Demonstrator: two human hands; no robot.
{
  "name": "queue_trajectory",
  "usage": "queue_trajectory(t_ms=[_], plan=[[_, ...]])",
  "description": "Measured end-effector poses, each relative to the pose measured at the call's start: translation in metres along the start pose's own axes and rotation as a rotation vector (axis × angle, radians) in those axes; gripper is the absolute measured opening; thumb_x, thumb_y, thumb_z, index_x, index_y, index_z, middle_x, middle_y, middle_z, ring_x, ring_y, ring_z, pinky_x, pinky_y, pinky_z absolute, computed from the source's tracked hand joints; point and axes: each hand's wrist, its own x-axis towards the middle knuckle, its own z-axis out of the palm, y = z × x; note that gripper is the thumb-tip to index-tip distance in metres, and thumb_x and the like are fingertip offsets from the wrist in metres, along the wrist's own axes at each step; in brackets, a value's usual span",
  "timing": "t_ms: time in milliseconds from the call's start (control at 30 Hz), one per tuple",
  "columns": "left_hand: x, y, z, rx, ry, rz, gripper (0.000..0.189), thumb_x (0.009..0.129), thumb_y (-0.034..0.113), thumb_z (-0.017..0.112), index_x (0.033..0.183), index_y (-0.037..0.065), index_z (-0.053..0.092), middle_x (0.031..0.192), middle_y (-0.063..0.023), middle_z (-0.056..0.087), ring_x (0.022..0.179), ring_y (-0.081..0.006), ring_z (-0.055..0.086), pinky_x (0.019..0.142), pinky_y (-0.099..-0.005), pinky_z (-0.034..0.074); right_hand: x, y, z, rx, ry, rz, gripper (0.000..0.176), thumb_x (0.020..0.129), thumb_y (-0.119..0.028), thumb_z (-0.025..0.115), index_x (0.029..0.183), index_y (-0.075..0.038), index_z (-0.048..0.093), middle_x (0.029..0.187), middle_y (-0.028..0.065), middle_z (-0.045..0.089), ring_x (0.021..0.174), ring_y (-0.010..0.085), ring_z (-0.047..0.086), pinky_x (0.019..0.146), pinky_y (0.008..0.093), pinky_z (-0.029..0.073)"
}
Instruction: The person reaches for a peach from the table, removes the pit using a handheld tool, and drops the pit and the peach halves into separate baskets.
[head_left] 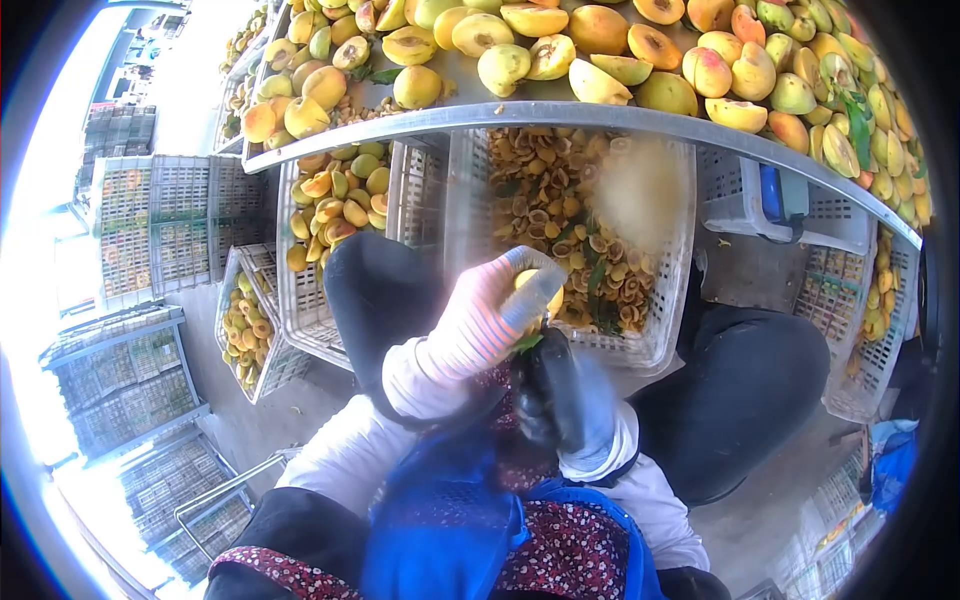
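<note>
Far left of the grip: stacked crates [150,225], well apart from both hands. Nearer, a small crate [283,362] holds yellow fruit, and a larger crate [300,310] just beside it holds more of the same. Both sit below the table edge [560,113].

Left hand [480,320]: gloved, striped, with grey fingertips [525,285]. The fingers are curled tight around one yellow fruit [553,297], which is held in the air in front of the body. Only part of the fruit shows between the fingers. A green leaf [527,343] hangs just under the grip, touching the lower edge of the glove.

Right hand [568,400]: dark glove, directly below and nearly touching the held fruit. It is blurred, and whether it is open or closed around anything cannot be determined.

Just beyond the grip, on the far side of it, stands a pit crate [668,300] filled with brown stones and scraps (one patch at its upper right is too smeared to read). The held fruit sits over this crate's near rim.

Above the grip, the table carries a heap of whole and halved yellow and reddish fruit. Beneath both hands lies a blue apron [440,520], with dark knees to either side.

Right of the grip: a grey bin [735,205] under the table and, further on, an end crate [880,300] with a few yellow fruit.
</note>
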Motion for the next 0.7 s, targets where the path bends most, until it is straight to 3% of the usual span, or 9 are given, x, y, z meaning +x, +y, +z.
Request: queue_trajectory(t_ms=[33, 133, 167, 233, 300, 500, 567, 667, 700], plan=[[-0.001, 0.0, 0.003, 0.094, 0.032, 0.083, 0.038, 0.092, 0.038, 0.058, 0.104, 0.003, 0.06, 0.082, -0.0008, 0.061, 0.075, -0.0053, 0.055, 0.069, -0.0197, 0.044, 0.0, -0.002, 0.004, 0.057, 0.017, 0.098, 0.051, 0.096, -0.055, 0.034, 0.092, -0.008, 0.055, 0.06, 0.0023, 0.049, 0.04, 0.0101, 0.04, 0.033, 0.0209, 0.028], [-0.002, -0.012, 0.006, -0.065, 0.03, 0.161, 0.04, 0.089, 0.041, 0.061, 0.104, 0.004, 0.06, 0.081, -0.0007, 0.06, 0.074, -0.0055, 0.054, 0.068, -0.0199, 0.043, 0.003, 0.001, 0.004, 0.361, -0.26, 0.166, 0.052, 0.095, -0.055, 0.034, 0.092, -0.008, 0.055, 0.059, -0.0001, 0.043, 0.039, 0.0076, 0.034, 0.032, 0.0196, 0.027], [-0.001, -0.013, 0.007, -0.07, 0.021, 0.158, 0.037, 0.09, 0.038, 0.059, 0.104, 0.004, 0.06, 0.081, -0.0008, 0.06, 0.072, -0.0054, 0.053, 0.066, -0.0199, 0.044, 0.005, 0.001, 0.004, 0.456, -0.436, 0.201, 0.052, 0.096, -0.055, 0.033, 0.093, -0.008, 0.054, 0.06, -0.0013, 0.039, 0.04, 0.0061, 0.031, 0.033, 0.0192, 0.027], [0.003, -0.013, 0.008, -0.079, 0.006, 0.161, 0.031, 0.093, 0.033, 0.056, 0.103, 0.004, 0.059, 0.08, -0.0011, 0.06, 0.069, -0.0052, 0.052, 0.064, -0.0199, 0.044, 0.008, 0.003, 0.001, 0.633, -0.451, 0.242, 0.056, 0.095, -0.055, 0.031, 0.097, -0.005, 0.055, 0.06, 0.0013, 0.042, 0.04, 0.0078, 0.031, 0.032, 0.02, 0.026], [0.002, -0.013, 0.012, -0.254, 0.027, 0.043, 0.043, 0.089, 0.044, 0.058, 0.103, 0.004, 0.06, 0.08, -0.0031, 0.062, 0.07, -0.008, 0.056, 0.065, -0.0214, 0.046, 0.014, 0.006, -0.004, 0.759, -0.535, 0.274, 0.063, 0.094, -0.058, 0.027, 0.1, -0.003, 0.056, 0.061, 0.0041, 0.044, 0.04, 0.01, 0.033, 0.03, 0.0212, 0.027], [0.002, -0.016, 0.025, -0.511, 0.097, -0.085, 0.047, 0.087, 0.051, 0.057, 0.098, 0.005, 0.06, 0.08, -0.0057, 0.063, 0.07, -0.0146, 0.06, 0.065, -0.0269, 0.05, 0.019, 0.008, -0.016, 0.742, -0.614, 0.254, 0.059, 0.094, -0.056, 0.032, 0.101, -0.002, 0.053, 0.064, 0.0039, 0.044, 0.04, 0.0104, 0.038, 0.031, 0.0234, 0.033], [0.011, -0.027, 0.024, -0.763, 0.291, -0.203, 0.046, 0.087, 0.05, 0.055, 0.099, 0.006, 0.06, 0.083, -0.0054, 0.063, 0.07, -0.0154, 0.061, 0.065, -0.0282, 0.05, 0.013, 0.0, -0.007, 0.621, -0.74, 0.109, 0.054, 0.093, -0.056, 0.039, 0.097, -0.004, 0.051, 0.06, 0.002, 0.041, 0.038, 0.0082, 0.036, 0.031, 0.0206, 0.032], [0.008, -0.036, 0.01, -0.821, 0.359, -0.207, 0.041, 0.088, 0.046, 0.056, 0.1, 0.007, 0.06, 0.087, -0.0046, 0.063, 0.072, -0.0166, 0.061, 0.064, -0.0292, 0.051, -0.001, -0.014, 0.003, 0.607, -0.616, 0.022, 0.051, 0.091, -0.056, 0.045, 0.095, -0.006, 0.05, 0.059, 0.0017, 0.04, 0.042, 0.0083, 0.037, 0.032, 0.0203, 0.031], [0.002, -0.026, 0.011, -0.803, 0.358, -0.208, 0.04, 0.087, 0.045, 0.057, 0.101, 0.007, 0.06, 0.087, -0.0049, 0.063, 0.072, -0.0166, 0.061, 0.064, -0.0288, 0.051, 0.004, -0.012, 0.001, 0.558, -0.401, 0.026, 0.05, 0.091, -0.057, 0.044, 0.093, -0.007, 0.051, 0.059, 0.0008, 0.04, 0.042, 0.0084, 0.037, 0.033, 0.0201, 0.028]])
